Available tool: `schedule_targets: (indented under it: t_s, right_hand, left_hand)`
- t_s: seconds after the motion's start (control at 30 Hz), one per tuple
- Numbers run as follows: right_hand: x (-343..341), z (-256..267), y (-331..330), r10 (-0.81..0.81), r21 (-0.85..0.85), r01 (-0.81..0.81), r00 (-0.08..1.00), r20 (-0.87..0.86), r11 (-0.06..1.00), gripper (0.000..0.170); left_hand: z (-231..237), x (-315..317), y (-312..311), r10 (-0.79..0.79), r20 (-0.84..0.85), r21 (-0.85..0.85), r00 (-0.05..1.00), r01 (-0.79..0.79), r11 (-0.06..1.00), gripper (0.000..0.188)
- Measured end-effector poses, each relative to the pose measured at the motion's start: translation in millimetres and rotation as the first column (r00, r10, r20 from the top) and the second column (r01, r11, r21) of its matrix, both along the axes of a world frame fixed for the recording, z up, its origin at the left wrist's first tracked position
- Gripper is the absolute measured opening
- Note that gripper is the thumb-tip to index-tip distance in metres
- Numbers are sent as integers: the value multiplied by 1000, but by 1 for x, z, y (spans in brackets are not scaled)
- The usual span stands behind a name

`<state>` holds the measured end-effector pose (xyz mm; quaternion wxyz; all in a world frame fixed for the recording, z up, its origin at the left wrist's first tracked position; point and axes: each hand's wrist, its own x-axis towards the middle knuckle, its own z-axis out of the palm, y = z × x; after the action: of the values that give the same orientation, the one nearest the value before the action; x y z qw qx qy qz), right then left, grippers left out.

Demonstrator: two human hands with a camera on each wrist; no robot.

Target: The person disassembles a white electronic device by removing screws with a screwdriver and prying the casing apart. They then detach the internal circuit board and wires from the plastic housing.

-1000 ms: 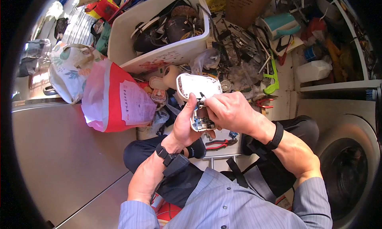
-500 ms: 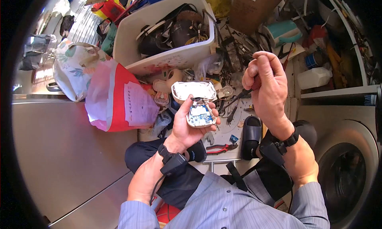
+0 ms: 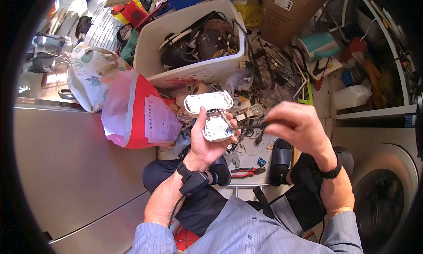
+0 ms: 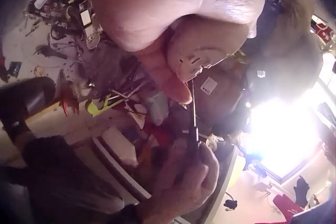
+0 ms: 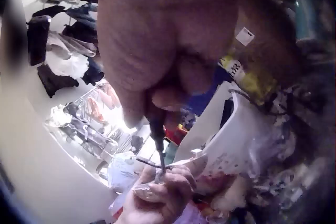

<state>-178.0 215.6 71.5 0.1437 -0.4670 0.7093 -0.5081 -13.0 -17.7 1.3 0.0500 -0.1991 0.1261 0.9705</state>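
The casing [image 3: 208,102] looks smooth plastic, the tool [image 4: 195,129] metal-shafted, the shirt [image 3: 238,223] matt cloth.

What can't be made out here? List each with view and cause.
Thin tool, grip end: head view, covered by the right hand.
White case, markings: head view, glare, too small.
White case, inside: left wrist view, turned away.
Washing machine, right side: head view, dark rim.
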Motion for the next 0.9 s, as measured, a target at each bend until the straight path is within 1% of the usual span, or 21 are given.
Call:
schedule_targets:
  t_s: [0.03, 0.1, 0.13, 0.17, 0.23, 0.37, 0.43, 0.47, 0.6, 0.7, 0.73, 0.8, 0.83, 0.9]
  right_hand:
    - [2, 1, 4, 67, 61, -62, 995, -77, 996, 26]
    - [15, 2, 10, 77, 192, -54, 991, -113, 980, 26]
    - [20, 0, 11, 66, 199, -33, 985, -160, 979, 28]
    - [21, -3, 10, 64, 196, -33, 986, -156, 980, 28]
    - [26, -10, 7, 16, 133, 12, 978, -207, 991, 30]
    - [39, -27, 5, -28, 96, 50, 977, -212, 994, 31]
    - [44, -28, 6, -76, 85, 98, 969, -233, 992, 32]
    - [46, -30, 8, -76, 103, 99, 976, -203, 990, 37]
    - [51, -37, 4, -109, 76, 129, 968, -225, 989, 34]
    - [51, -45, 2, -111, 44, 122, 975, -191, 992, 35]
    - [54, -47, 1, -123, 28, 130, 978, -170, 991, 36]
    - [58, -50, 0, -126, -2, 126, 986, -105, 992, 38]
    - [60, -52, -1, -123, -1, 123, 987, -107, 992, 38]
    - [64, -56, -4, -139, 11, 139, 989, -56, 990, 37]
  left_hand:
    - [-2, -1, -3, 4, -1, -3, 1000, -4, 1000, 81]
    - [-3, -4, -6, 37, -22, -92, 999, -39, 995, 81]
    - [-2, -5, -5, 52, 4, -100, 999, -52, 994, 84]
    - [-1, -6, -5, 51, 9, -103, 999, -50, 993, 84]
    - [2, -8, -5, 27, -61, -91, 998, -32, 995, 86]
    - [2, -12, -2, 16, -75, -102, 997, -23, 994, 90]
    - [1, -13, 0, 25, -90, -109, 996, -34, 993, 93]
    - [1, -14, 1, 22, -88, -107, 996, -32, 994, 93]
    - [7, -15, 7, 5, -91, -92, 996, -14, 996, 96]
    - [10, -16, 8, 3, -126, -50, 992, -9, 999, 95]
    - [11, -16, 7, -2, -146, -22, 989, -1, 1000, 93]
    - [13, -15, 7, 7, -149, -25, 989, -11, 1000, 94]
    - [13, -14, 8, 12, -149, -24, 989, -16, 1000, 95]
    - [13, -12, 5, 1, -164, -30, 987, -5, 1000, 93]
